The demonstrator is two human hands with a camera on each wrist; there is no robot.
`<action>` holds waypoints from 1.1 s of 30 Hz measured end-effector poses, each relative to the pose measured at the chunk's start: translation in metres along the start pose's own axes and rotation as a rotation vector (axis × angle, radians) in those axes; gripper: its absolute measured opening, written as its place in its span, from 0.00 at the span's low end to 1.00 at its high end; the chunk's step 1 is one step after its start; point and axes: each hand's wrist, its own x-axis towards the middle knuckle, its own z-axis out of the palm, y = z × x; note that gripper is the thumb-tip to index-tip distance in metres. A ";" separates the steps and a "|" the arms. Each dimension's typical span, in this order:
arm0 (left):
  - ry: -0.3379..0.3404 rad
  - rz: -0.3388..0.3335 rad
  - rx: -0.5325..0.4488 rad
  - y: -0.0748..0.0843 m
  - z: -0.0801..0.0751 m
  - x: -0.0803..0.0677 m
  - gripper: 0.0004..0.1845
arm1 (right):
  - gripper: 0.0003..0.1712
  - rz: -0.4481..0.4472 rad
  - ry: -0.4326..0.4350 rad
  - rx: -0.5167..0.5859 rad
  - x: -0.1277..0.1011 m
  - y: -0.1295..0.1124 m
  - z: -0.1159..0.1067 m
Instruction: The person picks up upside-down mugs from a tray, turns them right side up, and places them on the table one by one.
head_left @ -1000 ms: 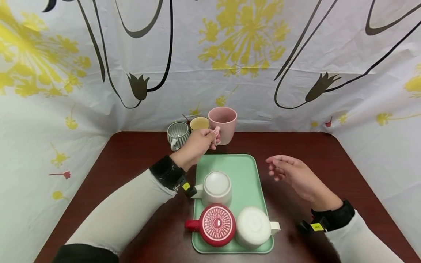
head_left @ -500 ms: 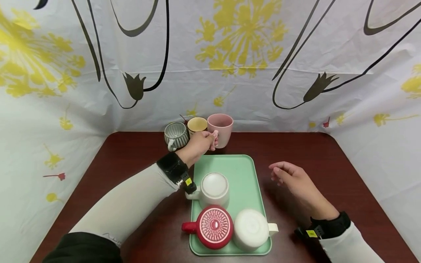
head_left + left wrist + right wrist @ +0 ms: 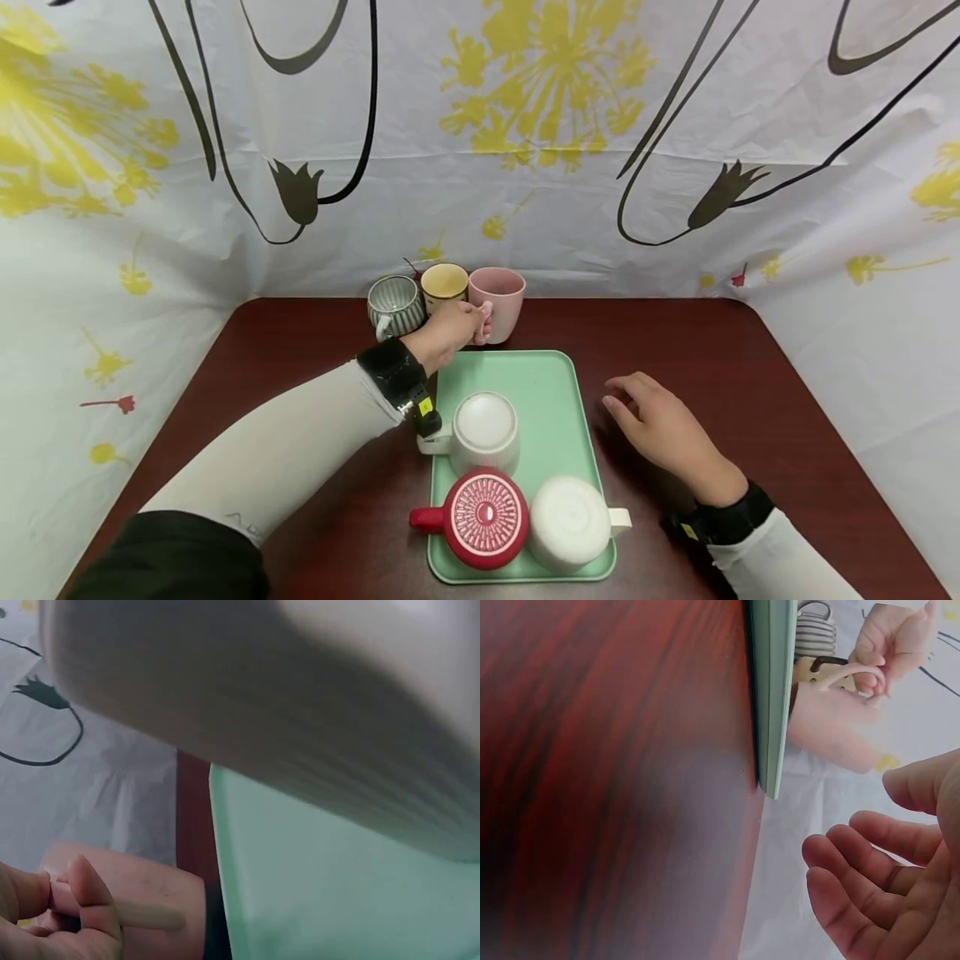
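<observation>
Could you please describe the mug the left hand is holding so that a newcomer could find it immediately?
Look beyond the far edge of the green tray, where three upright mugs line the backdrop. It is the pink mug at the row's right end, beside the yellow mug, with the left hand pinching its handle.

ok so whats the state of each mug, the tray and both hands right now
pink ceramic mug: upright on the table, handle pinched
left hand: pinching the pink mug's handle
grey ribbed mug: upright
yellow mug: upright
red patterned mug: upside down on the tray
two white mugs: upside down on the tray
green plastic tray: flat on the table
right hand: relaxed, holding nothing
</observation>
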 end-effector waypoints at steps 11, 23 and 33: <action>-0.035 -0.071 0.056 0.006 -0.003 0.005 0.21 | 0.17 -0.016 0.004 -0.011 0.001 -0.002 -0.001; -0.102 -0.043 0.392 0.005 0.000 0.013 0.23 | 0.17 -0.033 -0.012 -0.068 0.000 0.002 0.005; -0.116 -0.008 0.580 0.011 0.008 0.021 0.25 | 0.17 -0.048 -0.008 -0.068 -0.001 0.000 0.004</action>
